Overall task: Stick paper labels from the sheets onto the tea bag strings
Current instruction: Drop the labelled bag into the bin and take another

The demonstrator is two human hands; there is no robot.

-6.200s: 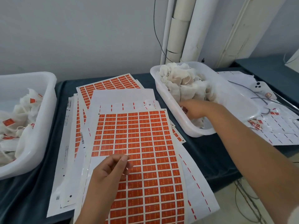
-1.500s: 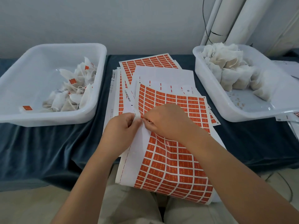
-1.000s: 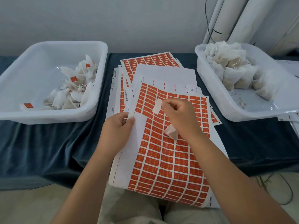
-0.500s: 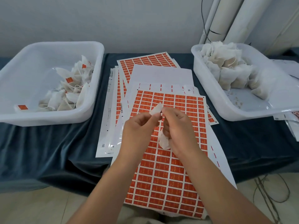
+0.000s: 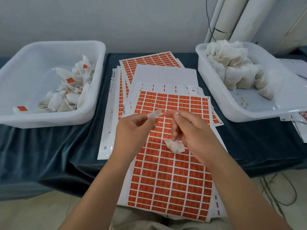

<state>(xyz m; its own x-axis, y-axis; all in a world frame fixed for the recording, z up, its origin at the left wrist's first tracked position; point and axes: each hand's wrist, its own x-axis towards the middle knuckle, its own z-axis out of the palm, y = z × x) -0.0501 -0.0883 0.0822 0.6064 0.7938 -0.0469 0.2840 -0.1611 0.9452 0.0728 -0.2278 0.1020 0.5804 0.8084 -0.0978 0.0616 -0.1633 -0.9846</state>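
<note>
Both hands are raised over the label sheets, at the middle of the table.

Left hand (image 5: 132,131): thumb and forefinger pinch 1 peeled label (image 5: 154,114) by its lower end; the label's pale side faces the camera and its free end tilts up toward the right hand.

Right hand (image 5: 192,131): lower fingers curl round 1 tea bag (image 5: 175,146), which hangs below the palm above the sheet; forefinger and thumb reach toward the label, tips just beside it; contact cannot be told. The bag's string is too fine to make out.

Top sheet (image 5: 174,180): a grid of orange labels, near edge drooping over the table edge toward the lap; it lies on a fanned pile of other sheets (image 5: 149,59), some orange, some blank white.

Left tub (image 5: 49,120): white plastic, holds tea bags with orange tags (image 5: 69,95), heaped toward its right side.

Right tub (image 5: 214,97): white plastic, holds untagged tea bags (image 5: 232,67) piled at its far end.

Both tubs and the sheets rest on a dark blue cloth (image 5: 49,155); white pipes (image 5: 232,19) stand against the wall behind the right tub; loose cables (image 5: 279,188) lie on the floor at right.
</note>
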